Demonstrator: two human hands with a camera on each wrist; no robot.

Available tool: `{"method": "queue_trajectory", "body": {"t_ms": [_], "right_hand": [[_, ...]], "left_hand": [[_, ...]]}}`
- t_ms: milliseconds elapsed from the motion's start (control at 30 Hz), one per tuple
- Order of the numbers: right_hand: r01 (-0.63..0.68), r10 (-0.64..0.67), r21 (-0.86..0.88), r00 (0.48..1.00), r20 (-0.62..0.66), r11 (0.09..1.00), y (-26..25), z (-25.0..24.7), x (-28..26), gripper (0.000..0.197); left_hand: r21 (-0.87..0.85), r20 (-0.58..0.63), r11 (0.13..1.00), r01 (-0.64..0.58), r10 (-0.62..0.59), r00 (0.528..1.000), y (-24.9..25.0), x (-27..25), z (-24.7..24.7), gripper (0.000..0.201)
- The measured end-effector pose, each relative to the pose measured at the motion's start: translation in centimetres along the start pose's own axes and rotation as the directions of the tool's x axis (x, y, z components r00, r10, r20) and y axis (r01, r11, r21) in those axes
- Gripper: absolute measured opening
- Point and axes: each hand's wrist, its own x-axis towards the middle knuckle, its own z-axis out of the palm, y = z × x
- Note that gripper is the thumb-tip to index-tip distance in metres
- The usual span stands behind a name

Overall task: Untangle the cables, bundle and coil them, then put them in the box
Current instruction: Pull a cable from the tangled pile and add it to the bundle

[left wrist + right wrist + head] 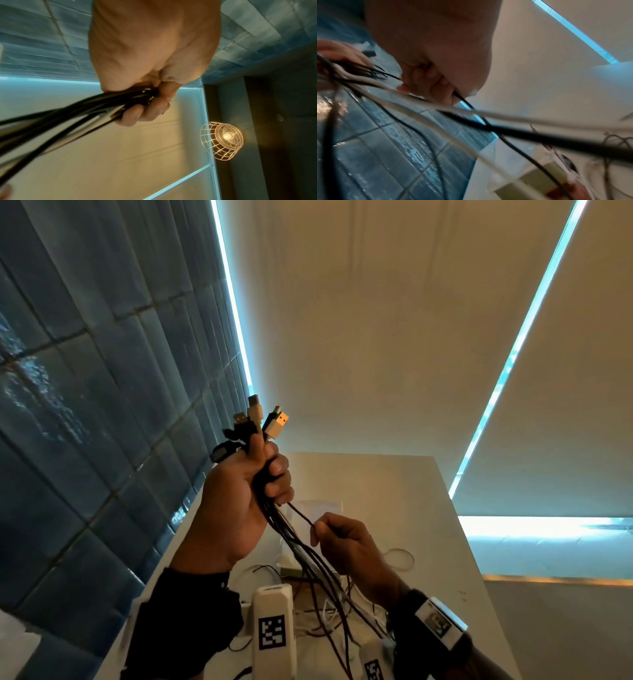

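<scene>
Me: Closest to the lens, the white coded block is sitting by my left wrist, at the bottom of the head view.

QA: Hands?

Me: My left hand is being held up, fingers and thumb curling tight round the cables. The fist is closing on the bundle just under the plugs, which are sticking up out of the top. My right hand is sitting lower, just beside it. Its thumb and forefinger are pinching one thin black cable that is running up into the left fist.

QA: Rest of the strands?

Me: Black and white ones are hanging from the fist down to the white table and lying loose at its near edge, between my wrists.

QA: Box?

Me: A pale box is showing under the strands in the right wrist view. It's blurring too much there, so I cannot tell what is in it.

QA: Room?

Me: The blue tiled wall is running along the table's left side. The cream roller blinds are hanging behind it, cold light leaking at their edges. A thin ring is lying on the table right of my right hand. A wire-caged lamp is glowing in the left wrist view.
</scene>
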Motion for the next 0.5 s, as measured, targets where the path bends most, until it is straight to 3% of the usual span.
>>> {"method": "queue_trajectory", "body": {"t_ms": [300,500], "right_hand": [[-0.14,0.125,-0.144,0.986,-0.108,0.98,6.5,-1.5,-0.7,0.028],[-0.234,0.19,-0.247,0.963,-0.189,0.94,8.5,-2.4,-0.7,0.033]], "left_hand": [[0.097,0.199,0.993,-0.066,0.046,0.979,0.4,-0.6,-0.6,0.029],[0.114,0.179,0.988,-0.101,0.08,0.981,1.4,-0.9,-0.8,0.03]]}}
